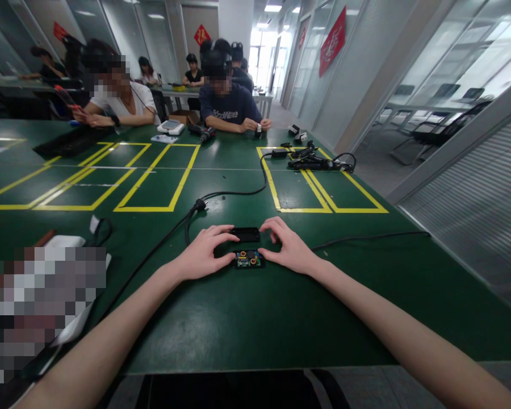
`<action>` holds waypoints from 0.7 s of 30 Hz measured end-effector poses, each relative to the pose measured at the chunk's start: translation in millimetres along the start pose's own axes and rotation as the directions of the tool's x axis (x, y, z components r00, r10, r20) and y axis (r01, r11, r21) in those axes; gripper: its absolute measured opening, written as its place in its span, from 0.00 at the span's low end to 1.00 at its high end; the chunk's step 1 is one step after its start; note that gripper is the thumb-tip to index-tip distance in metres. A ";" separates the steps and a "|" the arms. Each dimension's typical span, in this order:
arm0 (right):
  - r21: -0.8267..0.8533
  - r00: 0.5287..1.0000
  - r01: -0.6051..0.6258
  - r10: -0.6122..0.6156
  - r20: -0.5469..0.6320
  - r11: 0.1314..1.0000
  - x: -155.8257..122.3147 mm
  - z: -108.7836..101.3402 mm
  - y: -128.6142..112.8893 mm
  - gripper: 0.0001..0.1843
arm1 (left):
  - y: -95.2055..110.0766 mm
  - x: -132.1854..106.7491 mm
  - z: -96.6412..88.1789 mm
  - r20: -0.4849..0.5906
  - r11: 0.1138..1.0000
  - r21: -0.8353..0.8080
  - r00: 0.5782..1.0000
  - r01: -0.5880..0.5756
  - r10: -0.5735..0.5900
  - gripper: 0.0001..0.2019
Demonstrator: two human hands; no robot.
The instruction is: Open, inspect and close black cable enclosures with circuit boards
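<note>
Two small black pieces lie one behind the other on the green table in the head view. The farther is a hollow black case half (246,234). Nearer to me is a circuit board (249,259) with copper-coloured coils, sitting in a dark shell. My left hand (206,250) is at their left ends, its fingers at the hollow half and its thumb at the board's edge. Opposite it, my right hand (287,245) has curled fingers by the hollow half and its thumb tip at the board. Both hands have thumb and fingers apart; whether they press on the pieces I cannot tell.
A black cable with a plug (200,204) crosses the green table (255,335) on the left. Black jointed equipment (315,159) lies among yellow tape outlines. A power drill (203,134) rests near two people across the table. White objects (66,241), partly blurred, are at left.
</note>
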State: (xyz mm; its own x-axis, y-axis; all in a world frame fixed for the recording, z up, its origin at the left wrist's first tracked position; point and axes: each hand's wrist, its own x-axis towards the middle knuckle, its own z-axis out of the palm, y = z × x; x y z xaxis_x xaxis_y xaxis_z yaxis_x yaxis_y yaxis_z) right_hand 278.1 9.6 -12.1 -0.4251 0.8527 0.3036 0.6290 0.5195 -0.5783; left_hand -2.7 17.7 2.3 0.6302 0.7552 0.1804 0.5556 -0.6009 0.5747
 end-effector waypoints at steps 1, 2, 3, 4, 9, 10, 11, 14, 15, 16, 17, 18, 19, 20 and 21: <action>0.001 1.000 0.025 -0.025 -0.013 1.000 0.2 0.1 1.0 0.22 | 0.3 0.2 0.0 0.002 1.000 -0.004 1.000 -0.007 0.007 0.15; -0.003 0.998 0.054 -0.054 -0.016 0.999 0.5 0.4 2.1 0.24 | 0.7 0.3 0.2 0.001 1.000 -0.013 1.000 -0.018 0.018 0.14; -0.008 0.997 0.082 -0.082 -0.007 0.997 0.8 0.8 3.2 0.24 | 1.1 0.5 0.4 0.000 0.999 -0.029 0.999 -0.033 0.033 0.12; -0.011 0.994 0.105 -0.105 0.009 0.994 1.0 1.3 4.0 0.22 | 1.5 0.7 0.8 -0.002 0.997 -0.050 0.999 -0.051 0.051 0.11; 0.073 0.992 0.120 -0.122 0.023 0.990 0.0 4.4 2.0 0.14 | 4.3 0.7 1.8 -0.023 0.987 -0.128 0.995 -0.096 0.094 0.07; 0.110 0.994 0.105 -0.107 0.013 0.988 -0.5 5.0 0.7 0.14 | 5.0 0.5 1.7 -0.023 0.987 -0.136 0.996 -0.089 0.087 0.06; 0.148 0.996 0.089 -0.091 0.007 0.985 -1.1 5.6 -0.7 0.15 | 5.8 0.2 1.5 -0.024 0.986 -0.144 0.997 -0.079 0.076 0.06; 0.241 0.999 0.053 -0.049 -0.021 0.969 -2.4 7.5 -3.6 0.17 | 8.1 -0.3 1.2 -0.043 0.985 -0.166 0.998 -0.046 0.040 0.04; 0.265 0.999 0.044 -0.037 -0.030 0.963 -2.8 8.1 -4.1 0.18 | 8.9 -0.3 1.3 -0.053 0.984 -0.176 0.998 -0.038 0.029 0.05; 0.290 0.999 0.033 -0.024 -0.034 0.956 -3.0 8.8 -4.3 0.19 | 9.7 -0.2 1.4 -0.060 0.982 -0.188 0.998 -0.030 0.019 0.06; 0.314 0.999 0.022 -0.011 -0.035 0.949 -3.2 9.6 -4.2 0.19 | 10.6 -0.1 1.4 -0.066 0.979 -0.202 0.998 -0.024 0.010 0.08; 0.336 1.000 0.010 0.001 -0.031 0.942 -3.3 10.3 -4.0 0.20 | 11.4 0.1 1.4 -0.067 0.976 -0.217 0.998 -0.018 0.004 0.09; 0.355 1.000 -0.003 0.014 -0.028 0.935 -3.3 11.1 -3.7 0.21 | 12.3 0.3 1.4 -0.068 0.973 -0.230 0.998 -0.016 0.001 0.11; 0.371 0.999 -0.014 0.027 -0.029 0.928 -3.3 11.8 -3.4 0.21 | 13.1 0.5 1.2 -0.066 0.971 -0.239 0.998 -0.016 0.000 0.12; 0.385 0.999 -0.025 0.040 -0.032 0.923 -3.2 12.5 -3.0 0.21 | 13.9 0.6 1.0 -0.068 0.970 -0.243 0.998 -0.015 -0.001 0.14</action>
State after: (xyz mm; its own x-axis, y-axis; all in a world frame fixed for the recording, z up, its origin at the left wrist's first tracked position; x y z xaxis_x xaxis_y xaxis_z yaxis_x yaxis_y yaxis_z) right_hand 269.5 4.6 -20.7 -0.3781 0.8743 0.3042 0.3407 0.4370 -0.8324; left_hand 6.0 9.5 9.6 0.5913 0.7720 0.2334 0.3972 -0.5306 0.7488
